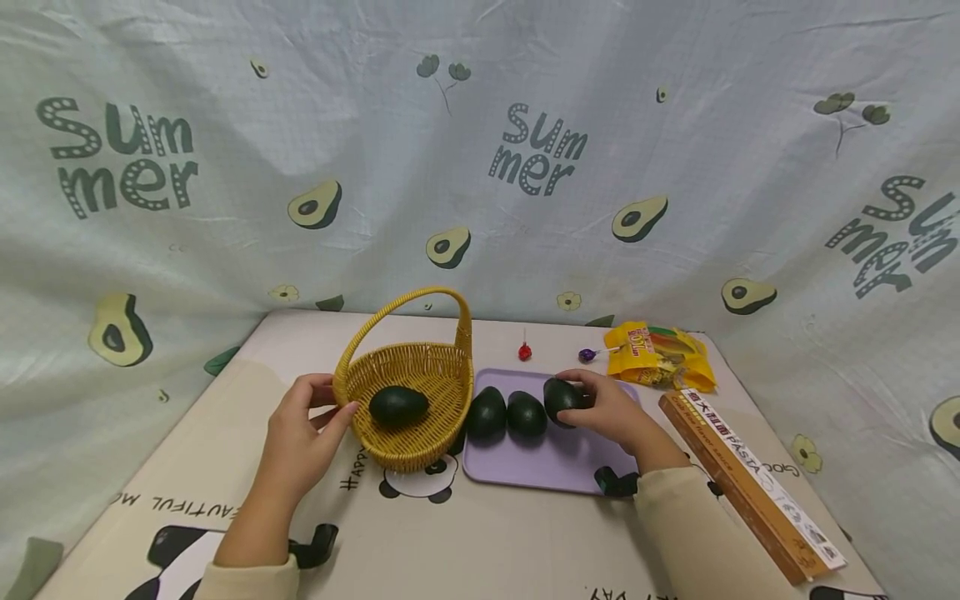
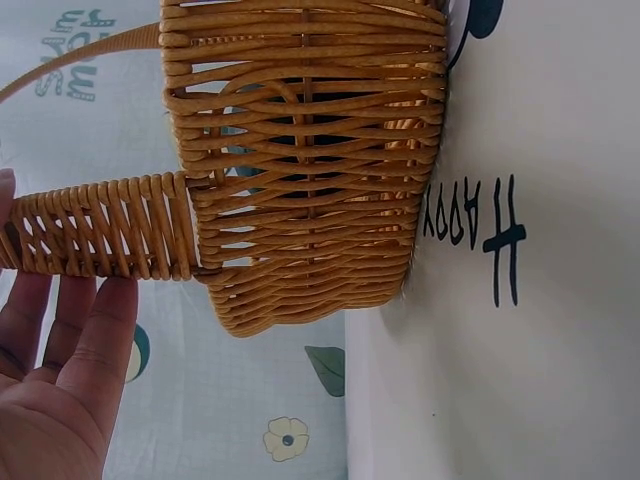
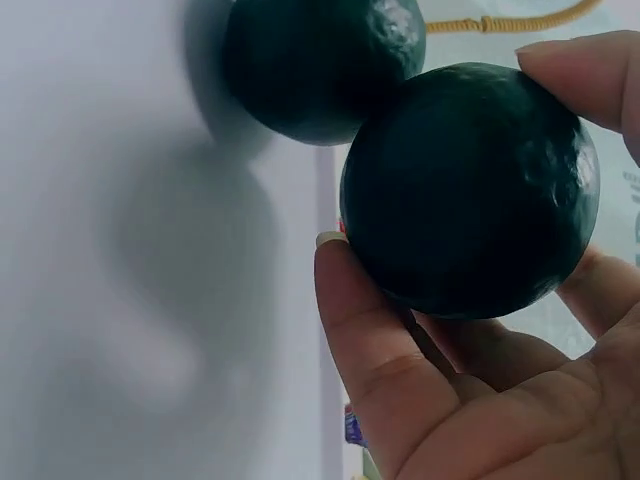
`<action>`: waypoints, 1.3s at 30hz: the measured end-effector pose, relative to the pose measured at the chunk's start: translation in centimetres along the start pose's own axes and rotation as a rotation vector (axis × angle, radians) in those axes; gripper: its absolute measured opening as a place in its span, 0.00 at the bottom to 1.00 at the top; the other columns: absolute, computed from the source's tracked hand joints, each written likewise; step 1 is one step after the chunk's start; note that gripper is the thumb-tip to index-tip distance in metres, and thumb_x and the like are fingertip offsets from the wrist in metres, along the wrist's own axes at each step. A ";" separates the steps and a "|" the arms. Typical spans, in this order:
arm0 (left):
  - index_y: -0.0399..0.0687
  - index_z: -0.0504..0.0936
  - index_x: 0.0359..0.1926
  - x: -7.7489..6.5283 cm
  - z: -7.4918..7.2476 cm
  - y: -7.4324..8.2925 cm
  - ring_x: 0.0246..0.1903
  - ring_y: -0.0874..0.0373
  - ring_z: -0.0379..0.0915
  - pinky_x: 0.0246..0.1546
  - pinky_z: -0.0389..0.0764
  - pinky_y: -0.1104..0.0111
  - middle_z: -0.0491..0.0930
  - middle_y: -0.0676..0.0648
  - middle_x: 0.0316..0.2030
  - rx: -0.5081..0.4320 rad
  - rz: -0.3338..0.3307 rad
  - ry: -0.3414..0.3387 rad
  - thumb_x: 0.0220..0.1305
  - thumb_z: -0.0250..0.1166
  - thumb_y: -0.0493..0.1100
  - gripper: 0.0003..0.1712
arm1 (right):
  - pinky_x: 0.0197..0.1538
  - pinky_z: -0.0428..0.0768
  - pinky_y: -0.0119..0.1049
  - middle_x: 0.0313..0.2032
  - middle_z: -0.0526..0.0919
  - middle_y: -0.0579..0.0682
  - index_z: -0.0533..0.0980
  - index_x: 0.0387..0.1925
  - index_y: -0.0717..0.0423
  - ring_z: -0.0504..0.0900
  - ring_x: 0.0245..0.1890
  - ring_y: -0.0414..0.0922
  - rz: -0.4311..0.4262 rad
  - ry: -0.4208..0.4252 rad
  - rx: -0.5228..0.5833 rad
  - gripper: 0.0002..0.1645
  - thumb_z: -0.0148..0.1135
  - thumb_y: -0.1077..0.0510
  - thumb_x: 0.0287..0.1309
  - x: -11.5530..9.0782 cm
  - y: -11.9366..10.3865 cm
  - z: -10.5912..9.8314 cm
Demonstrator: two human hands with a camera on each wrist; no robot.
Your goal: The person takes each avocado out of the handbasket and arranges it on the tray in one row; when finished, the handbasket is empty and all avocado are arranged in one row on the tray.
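A yellow wicker basket (image 1: 408, 457) with an arched handle stands on the table, and one dark green avocado (image 1: 397, 406) lies inside. At its left side my left hand (image 1: 303, 433) holds the base of the handle (image 2: 110, 228), fingers against one side of the weave. In my right hand (image 1: 611, 410), an avocado (image 3: 465, 190) is held between thumb and fingers over the lavender tray (image 1: 581, 467). Just left of it, two more avocados (image 1: 527, 415) lie on the tray, side by side, close to the basket's right side.
Behind the tray lie a red lollipop (image 1: 525, 352) and a purple lollipop (image 1: 587, 355). A yellow candy bag (image 1: 660, 357) sits at the back right. Along the right side stretches a long pasta box (image 1: 750, 483). A printed cloth (image 1: 480, 167) hangs behind the table.
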State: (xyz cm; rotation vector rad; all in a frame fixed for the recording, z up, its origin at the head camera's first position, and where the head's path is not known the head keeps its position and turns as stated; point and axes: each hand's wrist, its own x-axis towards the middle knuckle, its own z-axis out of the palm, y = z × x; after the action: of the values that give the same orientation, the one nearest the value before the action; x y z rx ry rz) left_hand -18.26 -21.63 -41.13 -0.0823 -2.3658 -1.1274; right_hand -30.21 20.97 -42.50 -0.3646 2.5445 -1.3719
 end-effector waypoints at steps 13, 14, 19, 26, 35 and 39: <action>0.41 0.72 0.60 0.0 0.0 -0.1 0.53 0.48 0.80 0.51 0.87 0.55 0.79 0.43 0.51 0.014 0.004 0.010 0.67 0.70 0.37 0.24 | 0.66 0.77 0.60 0.65 0.76 0.62 0.71 0.69 0.54 0.76 0.61 0.58 0.043 0.002 -0.022 0.45 0.80 0.50 0.51 -0.5 1.0 0.6; 0.41 0.72 0.60 0.0 0.0 -0.1 0.53 0.48 0.80 0.51 0.87 0.55 0.79 0.43 0.51 0.012 0.003 0.009 0.67 0.70 0.37 0.24 | 0.66 0.78 0.59 0.65 0.76 0.61 0.72 0.68 0.54 0.77 0.60 0.58 0.037 0.003 -0.025 0.45 0.80 0.51 0.50 -0.5 1.1 0.7; 0.41 0.72 0.60 0.0 0.1 0.0 0.53 0.48 0.80 0.51 0.86 0.55 0.79 0.43 0.51 0.007 -0.003 0.006 0.67 0.70 0.37 0.24 | 0.64 0.80 0.57 0.64 0.77 0.60 0.73 0.67 0.55 0.80 0.58 0.57 0.022 0.014 -0.078 0.44 0.82 0.52 0.48 -0.2 1.7 1.2; 0.42 0.72 0.60 0.1 0.0 0.1 0.53 0.48 0.80 0.52 0.86 0.55 0.79 0.43 0.51 0.009 -0.004 0.008 0.68 0.70 0.38 0.24 | 0.68 0.77 0.59 0.67 0.75 0.58 0.73 0.69 0.52 0.78 0.62 0.60 0.025 0.029 -0.095 0.45 0.80 0.48 0.51 -0.1 2.0 1.0; 0.42 0.72 0.60 0.0 0.0 0.1 0.53 0.48 0.80 0.52 0.86 0.56 0.79 0.43 0.51 0.010 -0.008 0.005 0.68 0.70 0.38 0.24 | 0.69 0.76 0.59 0.67 0.76 0.58 0.72 0.69 0.55 0.77 0.63 0.61 0.044 0.031 -0.037 0.42 0.77 0.46 0.56 -0.4 2.2 0.6; 0.42 0.72 0.60 0.0 0.1 0.0 0.53 0.48 0.80 0.52 0.86 0.56 0.79 0.43 0.51 0.005 -0.008 0.004 0.68 0.70 0.38 0.24 | 0.67 0.78 0.57 0.66 0.77 0.56 0.73 0.68 0.55 0.78 0.63 0.59 0.048 0.043 -0.017 0.42 0.77 0.45 0.55 -0.5 2.3 0.5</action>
State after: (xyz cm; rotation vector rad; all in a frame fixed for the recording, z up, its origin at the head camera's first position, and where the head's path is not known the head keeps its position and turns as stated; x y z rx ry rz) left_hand -18.34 -21.58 -41.21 -0.0689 -2.3678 -1.1243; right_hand -29.87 21.96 -44.71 -0.2784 2.5836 -1.3561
